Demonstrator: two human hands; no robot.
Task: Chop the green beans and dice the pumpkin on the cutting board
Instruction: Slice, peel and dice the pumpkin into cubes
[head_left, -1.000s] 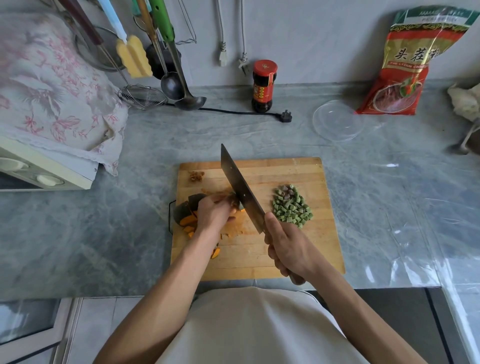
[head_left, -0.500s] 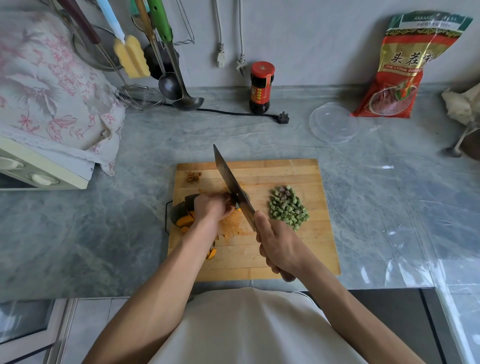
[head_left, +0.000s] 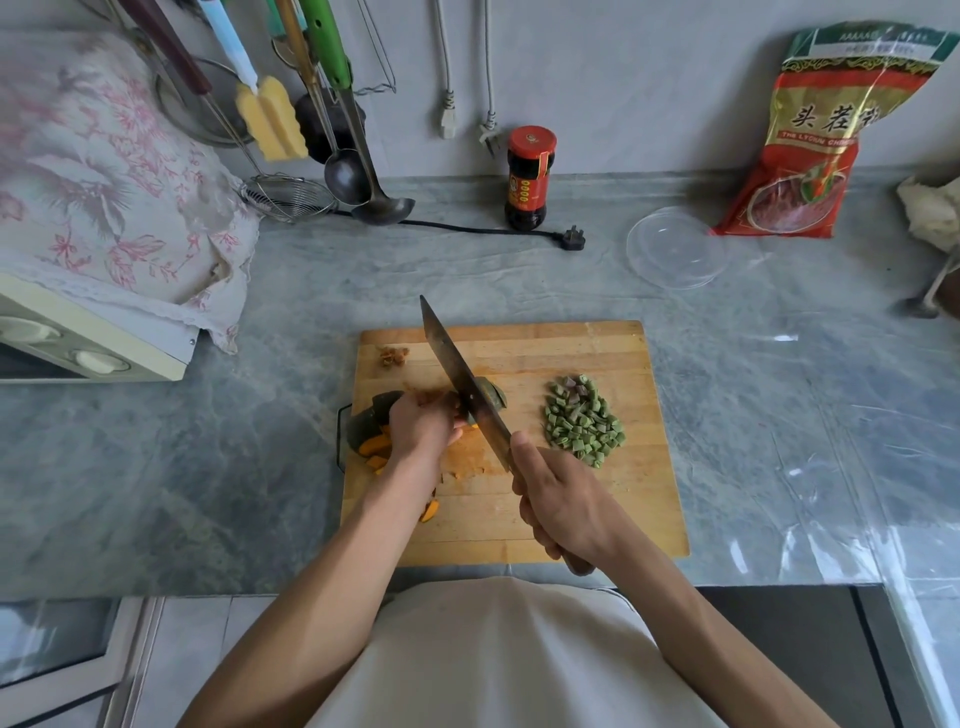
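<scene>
A wooden cutting board (head_left: 597, 358) lies on the grey counter. On its right side sits a heap of chopped green beans (head_left: 583, 419). At the board's left edge, my left hand (head_left: 423, 426) holds a dark-skinned pumpkin piece (head_left: 370, 422) with orange flesh. My right hand (head_left: 563, 501) grips the handle of a cleaver (head_left: 462, 382), whose blade runs diagonally down through the pumpkin beside my left fingers. A cut pumpkin slice (head_left: 493, 393) shows just right of the blade. Small orange bits (head_left: 429, 511) lie near my left wrist.
A sauce bottle (head_left: 530, 176), a black plug and cord (head_left: 571, 239), a clear plastic lid (head_left: 675, 247) and a red snack bag (head_left: 826, 135) stand behind the board. Ladles and a strainer (head_left: 288, 197) hang at back left. A cloth-covered appliance (head_left: 93, 218) fills the left.
The cleaver blade has shifted slightly along the pumpkin, and a cut slice now shows on its right side. My left hand stays on the pumpkin.
</scene>
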